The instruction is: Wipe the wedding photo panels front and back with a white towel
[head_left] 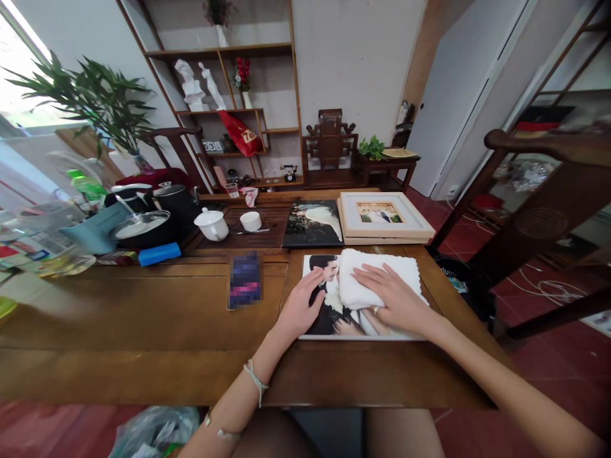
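Note:
A large wedding photo print lies flat near the table's front edge, showing a couple in dark and white clothes. My left hand rests on its left side, fingers stretched out and holding nothing. Over the photo's right half lies a folded white towel. My right hand, with a ring on it, presses down on the towel, its fingers laid across the top and its lower side at the towel's near edge. The towel and both hands cover parts of the picture.
Behind the photo are a dark picture panel and stacked framed pictures. A pixelated dark item lies to the left. Farther left stand a white lidded bowl, a white cup, a blue box and a lidded pan.

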`<state>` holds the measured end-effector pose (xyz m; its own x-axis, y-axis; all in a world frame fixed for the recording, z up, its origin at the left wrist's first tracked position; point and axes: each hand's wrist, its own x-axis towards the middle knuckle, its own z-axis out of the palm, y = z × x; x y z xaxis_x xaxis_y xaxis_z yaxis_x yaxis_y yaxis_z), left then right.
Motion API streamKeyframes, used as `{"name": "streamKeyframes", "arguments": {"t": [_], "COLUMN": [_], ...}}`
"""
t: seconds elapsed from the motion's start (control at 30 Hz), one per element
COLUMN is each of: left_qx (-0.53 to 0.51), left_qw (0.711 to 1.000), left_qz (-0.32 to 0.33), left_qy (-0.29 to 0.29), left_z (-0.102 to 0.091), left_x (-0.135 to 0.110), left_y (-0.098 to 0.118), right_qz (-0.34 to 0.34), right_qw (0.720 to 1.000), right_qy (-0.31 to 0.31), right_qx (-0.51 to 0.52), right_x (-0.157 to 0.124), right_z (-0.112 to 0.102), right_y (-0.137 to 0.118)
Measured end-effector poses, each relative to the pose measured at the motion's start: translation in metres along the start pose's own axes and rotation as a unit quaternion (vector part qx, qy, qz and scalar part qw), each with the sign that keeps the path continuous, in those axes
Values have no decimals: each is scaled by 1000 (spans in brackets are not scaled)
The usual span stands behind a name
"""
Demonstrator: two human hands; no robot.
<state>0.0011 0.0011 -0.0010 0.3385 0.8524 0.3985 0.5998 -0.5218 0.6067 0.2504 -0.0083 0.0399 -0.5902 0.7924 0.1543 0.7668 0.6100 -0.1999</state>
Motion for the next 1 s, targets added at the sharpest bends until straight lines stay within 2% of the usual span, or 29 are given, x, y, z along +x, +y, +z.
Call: {"name": "streamKeyframes", "arguments": {"t": [0.2, 0.37, 0.57, 0.87, 1.0], "left_qx": [-4, 2, 2, -2, -2], "left_qw": [1000, 1000, 1000, 1000, 1000], "left_qz": [-1, -4, 1, 6, 6], "left_qy": [1, -7, -2, 1, 0], "left_z": [-1, -1, 0, 0, 0], "left_x": [0, 0, 1, 0, 0], "left_y": [1, 2, 1, 0, 0], "right_qz": [25, 41, 20, -45, -63], "right_qw": [999, 999, 999, 998, 994], "right_qy": [22, 21, 14, -38, -63], "right_qx": [-6, -24, -21, 24, 64], "right_x": [25, 33, 12, -39, -40], "right_z": [0, 2, 3, -2, -8], "right_y": [24, 28, 13, -38, -37]}}
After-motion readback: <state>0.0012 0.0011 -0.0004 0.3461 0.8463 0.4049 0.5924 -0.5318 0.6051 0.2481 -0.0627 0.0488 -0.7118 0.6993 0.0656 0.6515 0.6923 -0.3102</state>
